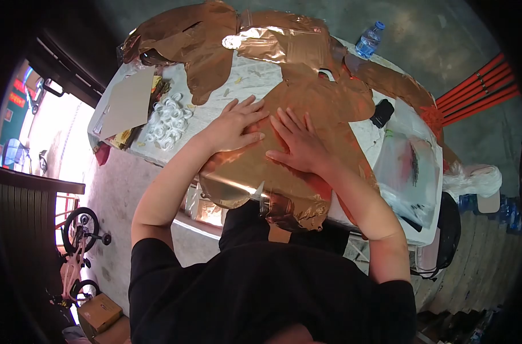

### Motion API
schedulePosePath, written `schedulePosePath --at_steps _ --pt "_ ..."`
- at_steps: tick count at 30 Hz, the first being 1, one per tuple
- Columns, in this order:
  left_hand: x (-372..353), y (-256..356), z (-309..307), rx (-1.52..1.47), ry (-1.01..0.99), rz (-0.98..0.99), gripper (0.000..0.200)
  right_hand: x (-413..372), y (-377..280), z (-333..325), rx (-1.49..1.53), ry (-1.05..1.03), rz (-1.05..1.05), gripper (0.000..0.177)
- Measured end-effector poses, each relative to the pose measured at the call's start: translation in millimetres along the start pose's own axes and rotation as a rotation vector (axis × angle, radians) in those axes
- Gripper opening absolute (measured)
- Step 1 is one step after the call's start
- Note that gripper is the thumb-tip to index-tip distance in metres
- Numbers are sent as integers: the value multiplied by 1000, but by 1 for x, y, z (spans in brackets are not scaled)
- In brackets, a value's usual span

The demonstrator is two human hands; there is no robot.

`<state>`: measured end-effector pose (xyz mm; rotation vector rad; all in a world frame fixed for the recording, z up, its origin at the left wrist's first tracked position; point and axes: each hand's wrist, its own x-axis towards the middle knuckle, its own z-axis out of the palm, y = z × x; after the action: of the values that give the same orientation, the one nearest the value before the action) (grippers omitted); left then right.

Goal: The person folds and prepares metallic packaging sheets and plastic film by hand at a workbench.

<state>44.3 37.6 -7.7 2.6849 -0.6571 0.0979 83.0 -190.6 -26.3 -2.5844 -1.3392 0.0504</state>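
Lying flat beneath both palms, the copper-coloured foil (272, 189) spans the near middle of the bench (249, 73), its close end sagging over the edge by the person's lap. Its long axis seems to run away from the body, leaning slightly right toward a narrower far end (where exactly it stops among the other foil pieces (295, 46) I cannot tell). The left hand (238, 126) rests palm down, fingers parted and aimed far and right; the right hand (301, 143) is spread too, its fingers aimed far and left, thumb out toward the left hand. White curled rings (169, 121) sit left of the foil, a black bundle (382, 113) and clear plastic bags (401, 172) right of it.
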Motion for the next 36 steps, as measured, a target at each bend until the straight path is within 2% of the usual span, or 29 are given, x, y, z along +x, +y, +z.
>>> schedulePosePath --at_steps 5,8,36 --pt "7 13 -2 -87 29 24 44 -4 6 -15 47 10 31 82" --pt "8 17 9 -115 33 133 34 -8 12 -14 44 8 45 82" --pt "7 18 11 -151 67 134 42 -7 3 1 0 16 100 86"
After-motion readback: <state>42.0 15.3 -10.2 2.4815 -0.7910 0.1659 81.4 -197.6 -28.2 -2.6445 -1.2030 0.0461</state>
